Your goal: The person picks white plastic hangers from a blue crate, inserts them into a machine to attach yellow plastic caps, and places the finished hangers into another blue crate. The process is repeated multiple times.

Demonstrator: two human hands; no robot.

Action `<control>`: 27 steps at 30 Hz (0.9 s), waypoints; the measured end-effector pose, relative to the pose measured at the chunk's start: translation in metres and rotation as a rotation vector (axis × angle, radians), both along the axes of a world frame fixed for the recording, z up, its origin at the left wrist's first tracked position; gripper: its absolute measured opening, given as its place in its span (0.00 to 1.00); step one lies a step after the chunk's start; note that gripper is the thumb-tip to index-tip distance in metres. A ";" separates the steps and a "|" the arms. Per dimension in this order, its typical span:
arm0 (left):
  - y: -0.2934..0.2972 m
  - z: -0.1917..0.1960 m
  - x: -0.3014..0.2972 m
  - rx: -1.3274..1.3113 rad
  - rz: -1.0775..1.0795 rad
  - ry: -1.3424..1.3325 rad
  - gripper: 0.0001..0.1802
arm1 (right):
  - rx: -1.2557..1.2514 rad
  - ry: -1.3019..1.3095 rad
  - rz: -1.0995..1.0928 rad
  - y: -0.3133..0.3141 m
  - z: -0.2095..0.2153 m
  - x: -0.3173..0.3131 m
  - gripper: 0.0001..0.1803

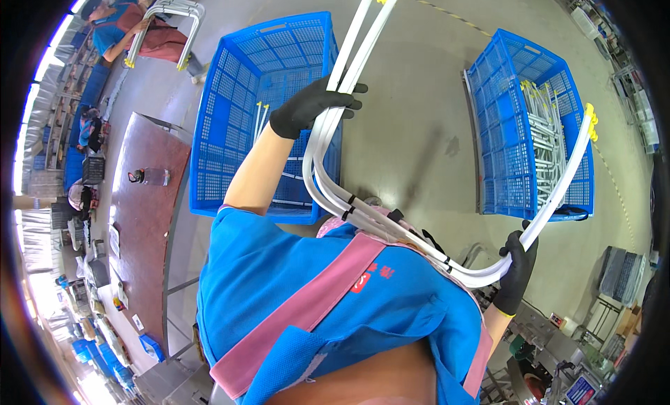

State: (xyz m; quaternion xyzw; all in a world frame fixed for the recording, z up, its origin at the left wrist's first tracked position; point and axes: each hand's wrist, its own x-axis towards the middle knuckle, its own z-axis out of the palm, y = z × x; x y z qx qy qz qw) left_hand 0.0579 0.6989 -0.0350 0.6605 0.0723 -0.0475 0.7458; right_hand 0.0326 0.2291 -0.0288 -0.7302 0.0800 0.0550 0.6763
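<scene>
My left hand (314,105), in a black glove, is closed round one side of a few white U-shaped bent tubes (556,192), some fingers reaching past them. On the other side, my right hand (516,269), also gloved in black, grips the tubes near the lower right bend. The bundle spans the front of my body with its ends pointing away from me. Yellow caps (592,122) sit on the tube ends. Dark bands (349,211) ring the tubes along the crosspiece. How many tubes are stacked is hard to make out.
A tall blue mesh crate (216,91) stands at the left, with several white tubes low inside. Another blue crate (497,126) at the right holds many yellow-capped tubes (548,140). Beyond a brown table (150,223) bearing a bottle (155,177), another person (125,28) carries white frames.
</scene>
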 end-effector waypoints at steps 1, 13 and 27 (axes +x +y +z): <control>0.004 -0.003 -0.001 -0.011 -0.005 0.015 0.30 | 0.006 -0.005 0.023 0.003 -0.001 0.000 0.27; 0.028 -0.178 -0.139 -0.375 0.315 0.288 0.20 | -0.148 0.218 0.193 0.062 -0.051 0.052 0.08; 0.079 -0.233 -0.381 1.076 0.720 0.413 0.06 | -0.394 0.039 0.985 0.334 -0.160 0.048 0.19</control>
